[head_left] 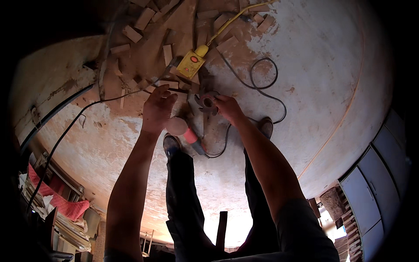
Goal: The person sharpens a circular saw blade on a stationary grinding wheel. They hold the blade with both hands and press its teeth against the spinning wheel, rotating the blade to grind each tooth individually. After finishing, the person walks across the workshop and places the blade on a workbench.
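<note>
My right hand (229,108) grips a dark metal cutter (205,108) with a round hole in its middle and blades jutting from its rim. Its fingers and thumb close on the cutter's right side. To the left, my left hand (158,109) is raised with fingers apart and slightly bent; nothing shows in it. An angle grinder (190,136) with a red body and dark handle lies on the floor between my feet. Its round pale disc (176,126) faces up, just beside my left wrist in the picture.
Ahead lies a yellow power box (190,63) on a yellow cable. Wooden blocks (144,18) are scattered around it. A black cord (279,101) loops over the floor on the right. Grey cabinets (366,192) stand at the right, and red cloth (69,207) hangs at the left.
</note>
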Available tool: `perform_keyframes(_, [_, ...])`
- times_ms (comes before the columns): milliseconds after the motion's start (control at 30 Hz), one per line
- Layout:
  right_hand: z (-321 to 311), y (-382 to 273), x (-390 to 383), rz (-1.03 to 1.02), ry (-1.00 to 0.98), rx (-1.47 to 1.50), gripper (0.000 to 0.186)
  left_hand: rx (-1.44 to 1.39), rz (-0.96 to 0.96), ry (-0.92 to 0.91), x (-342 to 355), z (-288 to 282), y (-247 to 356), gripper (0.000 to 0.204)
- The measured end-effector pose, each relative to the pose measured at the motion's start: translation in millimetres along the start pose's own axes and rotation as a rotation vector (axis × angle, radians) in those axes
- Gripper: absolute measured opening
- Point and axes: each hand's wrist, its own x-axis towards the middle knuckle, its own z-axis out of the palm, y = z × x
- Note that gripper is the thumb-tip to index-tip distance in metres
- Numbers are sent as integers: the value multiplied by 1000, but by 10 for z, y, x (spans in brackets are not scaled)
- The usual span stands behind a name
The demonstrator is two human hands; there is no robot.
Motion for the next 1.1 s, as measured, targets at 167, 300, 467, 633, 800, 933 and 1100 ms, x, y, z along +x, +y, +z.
perform_keyframes(167, [75, -75, 119, -138, 172, -335, 38, 409, 352, 95, 716, 83, -197, 38])
perform_keyframes(300, [6, -195, -18, -29, 95, -180, 47, 850, 718, -16, 1086, 14, -238, 48])
perform_keyframes(467, [-209, -524, 117, -137, 409, -249, 53, 945, 438, -130, 1244, 74, -175, 50])
perform_keyframes(633, [-14, -1218, 254, -27, -15, 201, 44, 911, 356, -219, 1277, 76, -221, 43])
perform_keyframes(800, [91, -1288, 401, 29, -106, 661, 39, 806, 452, -228, 1078, 40, -31, 40])
perform_keyframes(933, [-33, -1262, 363, 12, -199, 728, 42, 184, 32, -478, 958, -87, 216, 39])
perform_keyframes(1100, [-214, -1217, 259, -33, -298, 737, 41, -354, -268, -552, 942, -104, 179, 38])
